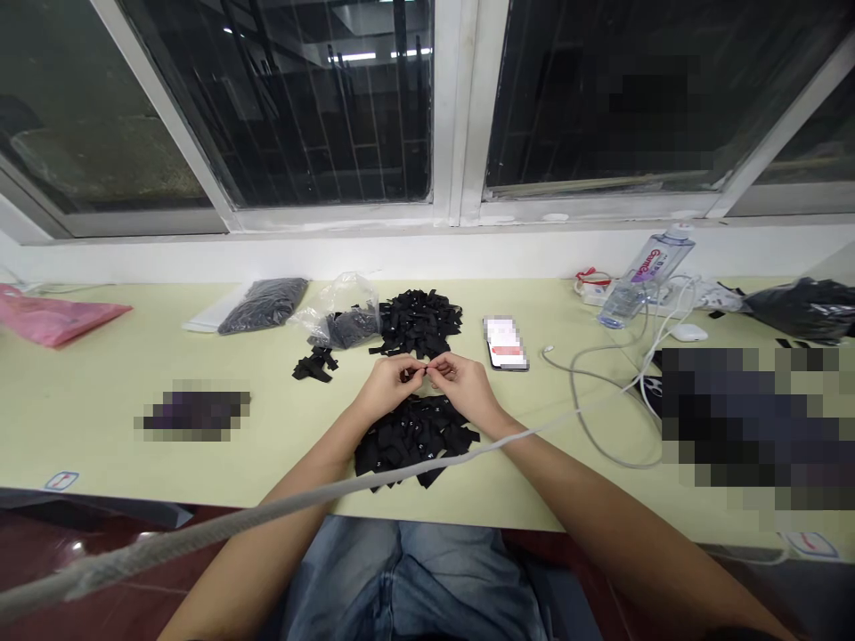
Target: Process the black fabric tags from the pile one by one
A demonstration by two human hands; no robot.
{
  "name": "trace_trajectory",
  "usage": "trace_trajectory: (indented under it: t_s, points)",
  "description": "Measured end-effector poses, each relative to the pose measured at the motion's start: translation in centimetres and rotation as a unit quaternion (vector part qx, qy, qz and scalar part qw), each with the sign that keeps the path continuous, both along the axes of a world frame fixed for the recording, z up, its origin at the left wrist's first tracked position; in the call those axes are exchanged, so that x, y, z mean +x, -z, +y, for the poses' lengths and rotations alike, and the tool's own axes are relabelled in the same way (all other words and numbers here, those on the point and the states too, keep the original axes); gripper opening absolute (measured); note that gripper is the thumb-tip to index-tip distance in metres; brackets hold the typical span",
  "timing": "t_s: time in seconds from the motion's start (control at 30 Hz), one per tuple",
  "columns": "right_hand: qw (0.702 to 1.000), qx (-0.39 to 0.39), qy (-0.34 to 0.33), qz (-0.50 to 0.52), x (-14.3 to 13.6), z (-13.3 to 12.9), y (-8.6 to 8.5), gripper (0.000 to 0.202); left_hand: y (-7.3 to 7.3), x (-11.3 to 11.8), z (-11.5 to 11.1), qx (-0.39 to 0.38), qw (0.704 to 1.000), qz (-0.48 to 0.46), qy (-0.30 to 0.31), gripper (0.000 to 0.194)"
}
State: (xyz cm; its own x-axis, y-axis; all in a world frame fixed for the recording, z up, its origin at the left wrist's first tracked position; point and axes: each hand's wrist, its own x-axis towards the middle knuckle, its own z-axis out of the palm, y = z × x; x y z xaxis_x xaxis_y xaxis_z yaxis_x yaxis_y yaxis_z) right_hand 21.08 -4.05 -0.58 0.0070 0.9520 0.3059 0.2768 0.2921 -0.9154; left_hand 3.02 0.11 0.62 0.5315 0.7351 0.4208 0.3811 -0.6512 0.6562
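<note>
My left hand [389, 385] and my right hand [462, 383] meet fingertip to fingertip above the table. Both are closed in a pinch on a small dark piece [426, 370], mostly covered by the fingers; it looks like black fabric. Just below the hands lies a heap of black fabric pieces [407, 445], some with tiny white marks. Beyond them is a second heap of black pieces [420, 322]. To its left, a clear plastic bag [344, 307] lies with dark pieces inside, and a few loose black pieces [313, 365] sit beside it.
A phone [508, 343] lies right of the far heap. Farther right are a tilted water bottle [647, 271], tangled cables [574, 383] and a black bag [805, 307]. A filled grey bag [264, 304] and a pink bag [57, 316] lie left. A pale cord [280, 512] crosses the view.
</note>
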Motion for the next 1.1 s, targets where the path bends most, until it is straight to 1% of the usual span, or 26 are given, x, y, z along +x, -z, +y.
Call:
trace_trajectory:
  t_s: [0.17, 0.23, 0.37, 0.5, 0.57, 0.63, 0.77, 0.87, 1.0, 1.1]
  points:
    - [1.0, -0.011, -0.005, 0.023, -0.1, 0.1, 0.3, 0.015, 0.3, 0.1, 0.0, 0.007, 1.0, 0.006, -0.006, 0.015]
    - [0.999, -0.019, -0.005, 0.04, -0.2, 0.1, 0.6, 0.014, 0.4, 0.2, -0.1, 0.026, 0.999, 0.021, -0.008, 0.014]
    - [0.996, -0.044, 0.012, 0.076, -0.5, 0.2, 0.9, 0.011, 0.4, 0.6, -0.3, 0.112, 0.992, 0.059, -0.018, 0.013]
    - [0.99, -0.063, 0.044, 0.116, -1.0, 0.3, 1.0, 0.006, 0.4, 0.9, -0.4, 0.2, 0.974, 0.106, -0.014, 0.014]
    - [0.987, -0.069, 0.06, 0.135, -1.2, 0.3, 1.0, 0.005, 0.4, 0.9, -0.4, 0.227, 0.966, 0.124, -0.008, 0.016]
    - [0.983, -0.075, 0.066, 0.155, -1.4, 0.2, 1.1, 0.005, 0.3, 0.9, -0.4, 0.236, 0.962, 0.134, -0.004, 0.016]
    - [0.98, -0.071, 0.064, 0.173, -1.6, 0.0, 1.1, 0.006, 0.1, 1.0, -0.5, 0.218, 0.967, 0.133, 0.01, 0.012]
    - [0.98, -0.063, 0.065, 0.175, -1.6, -0.1, 1.0, 0.009, 0.0, 1.0, -0.5, 0.191, 0.976, 0.101, 0.012, 0.012]
    - [0.981, -0.055, 0.033, 0.184, -1.5, -0.1, 0.6, 0.014, 0.0, 0.8, -0.2, 0.099, 0.995, 0.017, -0.025, 0.012]
    - [0.982, -0.049, 0.015, 0.183, -1.3, 0.0, 0.3, 0.018, -0.1, 0.6, -0.1, 0.042, 0.996, -0.035, -0.067, 0.012]
